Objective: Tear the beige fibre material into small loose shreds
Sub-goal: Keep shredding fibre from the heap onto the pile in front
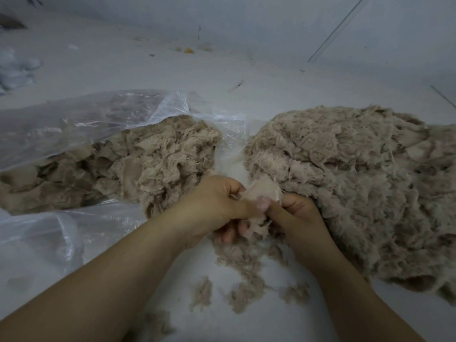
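While both hands meet low in the middle of my view, I see the left hand (212, 206) and the right hand (299, 215) pinching one beige fibre piece (261, 193) between them. Its fingers curled, the left hand grips the piece's left edge with the thumb laid along the top, reaching right. On the other side the right hand's fingers (293, 202) are curled too, clamping the right edge, knuckles toward the shredded pile (345, 183). As far as I can make out, the piece is a thin flat flap whose long axis runs roughly left to right from hand to hand; its upper edge stands up and away from me, and frayed strands hang down below the thumbs. It is held just above the white surface (148, 70), in the gap between the two heaps, touching neither that I can tell.

To the right lies the big mound of fluffy, finely pulled shreds, spreading to the frame's right edge and touching the right wrist. To the left, a clear plastic bag (81, 114) lies on its side with its mouth toward the hands, and coarser flat scraps of beige material (138, 159) spill from it. Small loose tufts (243, 275) are scattered below the hands, near the forearms. Far back, a few specks of debris and a small yellow bit (188, 50) sit by the wall
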### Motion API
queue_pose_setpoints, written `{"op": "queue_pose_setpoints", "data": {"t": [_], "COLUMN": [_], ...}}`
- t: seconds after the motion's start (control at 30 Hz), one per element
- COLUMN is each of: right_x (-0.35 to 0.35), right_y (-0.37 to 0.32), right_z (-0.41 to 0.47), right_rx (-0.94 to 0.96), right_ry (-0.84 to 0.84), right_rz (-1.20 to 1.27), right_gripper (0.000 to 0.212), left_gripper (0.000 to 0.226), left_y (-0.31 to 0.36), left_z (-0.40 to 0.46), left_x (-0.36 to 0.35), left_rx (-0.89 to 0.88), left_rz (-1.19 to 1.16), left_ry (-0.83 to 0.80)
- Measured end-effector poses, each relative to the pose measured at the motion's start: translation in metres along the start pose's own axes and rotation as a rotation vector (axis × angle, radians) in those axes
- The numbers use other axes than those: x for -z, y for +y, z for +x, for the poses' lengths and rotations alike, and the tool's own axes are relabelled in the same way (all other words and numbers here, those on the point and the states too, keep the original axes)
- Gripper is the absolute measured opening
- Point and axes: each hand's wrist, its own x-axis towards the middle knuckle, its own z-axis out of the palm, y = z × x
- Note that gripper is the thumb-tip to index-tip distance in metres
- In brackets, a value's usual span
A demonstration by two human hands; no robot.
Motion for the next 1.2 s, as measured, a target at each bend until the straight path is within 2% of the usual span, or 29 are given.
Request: {"op": "queue_pose_setpoints", "data": {"t": [0.1,0.23,0.33,0.47,0.57,0.63,0.67,0.77,0.8,0.83,0.97,1.1,1.2], "right_x": [0.000,-0.002,-0.003,0.001,-0.001,-0.001,0.000,0.002,0.002,0.003,0.003,0.001,-0.001], "right_y": [-0.001,0.000,0.003,0.005,0.005,0.004,0.004,0.004,0.005,0.005,0.006,0.004,0.004], "right_z": [-0.001,0.000,0.002,0.005,0.004,0.002,0.001,0.002,0.002,0.003,0.003,0.002,0.003], "right_rx": [0.001,0.015,0.026,-0.033,0.015,0.042,0.050,0.062,0.064,0.065,0.077,0.110,0.130], "right_ry": [0.012,0.033,0.070,0.085,0.012,0.003,0.003,-0.019,-0.030,-0.039,-0.061,-0.097,-0.139], "right_rz": [0.017,-0.031,-0.091,-0.012,-0.069,-0.084,-0.089,-0.060,-0.048,-0.043,-0.049,-0.007,-0.076], "right_gripper": [0.041,0.061,0.056,0.055,0.055,0.057,0.058,0.059,0.059,0.058,0.049,0.038,0.049], "left_gripper": [0.031,0.028,0.027,0.007,0.016,0.012,0.009,0.032,0.036,0.036,0.025,0.023,0.024], "left_y": [-0.003,-0.004,-0.002,-0.006,-0.008,-0.007,-0.006,-0.009,-0.008,-0.008,-0.005,-0.004,0.000], "left_z": [-0.004,-0.006,-0.011,-0.019,-0.022,-0.021,-0.019,-0.006,-0.003,-0.001,0.003,0.005,0.006], "left_x": [-0.002,0.001,0.009,0.012,0.011,0.010,0.007,0.001,-0.001,-0.003,-0.007,-0.009,-0.010], "left_rx": [0.037,0.043,0.043,0.094,0.144,0.101,0.070,-0.001,-0.035,-0.055,-0.079,-0.146,-0.192], "left_rz": [0.142,0.211,0.312,0.433,0.455,0.438,0.394,0.125,0.041,-0.010,0.014,-0.043,-0.093], "left_ry": [-0.036,-0.062,-0.201,-0.504,-0.598,-0.461,-0.318,0.221,0.318,0.356,0.308,0.324,0.349]}}
